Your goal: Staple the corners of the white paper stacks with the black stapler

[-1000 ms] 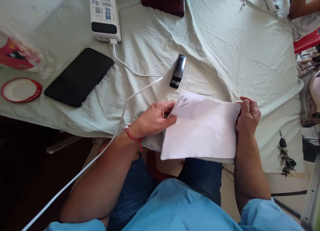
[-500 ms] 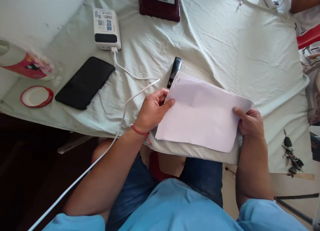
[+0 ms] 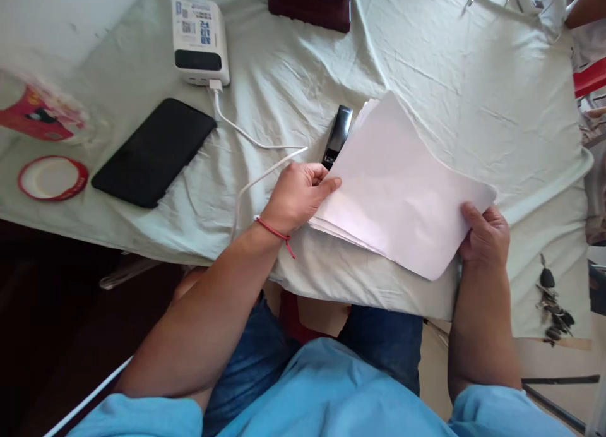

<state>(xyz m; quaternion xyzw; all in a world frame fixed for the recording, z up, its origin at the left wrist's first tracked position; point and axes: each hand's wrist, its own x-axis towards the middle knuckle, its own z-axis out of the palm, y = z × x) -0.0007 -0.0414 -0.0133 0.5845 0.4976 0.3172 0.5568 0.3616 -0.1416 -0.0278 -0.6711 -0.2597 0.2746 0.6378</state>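
A stack of white paper sheets [image 3: 398,184] is held between my two hands, over the front edge of the cloth-covered table. My left hand [image 3: 303,194] pinches its left side, thumb on top and fingers beneath. At the right corner my right hand [image 3: 487,232] grips the paper the same way. The top sheet bows upward in the middle, and the sheets fan apart slightly along the lower left and upper left edges. Just beyond my left fingers lies a black stapler-like object [image 3: 338,134], partly hidden by the paper and hand.
Left on the table are a black phone [image 3: 156,149], a white power bank [image 3: 199,39] with a white cable [image 3: 265,146], a red and white tape roll [image 3: 53,178] and a pink package [image 3: 42,112]. A dark red box [image 3: 310,4] stands behind; keys [image 3: 552,304] lie right.
Both hands have shifted slightly right with the paper. The stack has gone from nearly flat to bowed, its far corner raised, and its sheets now show fanned at the left.
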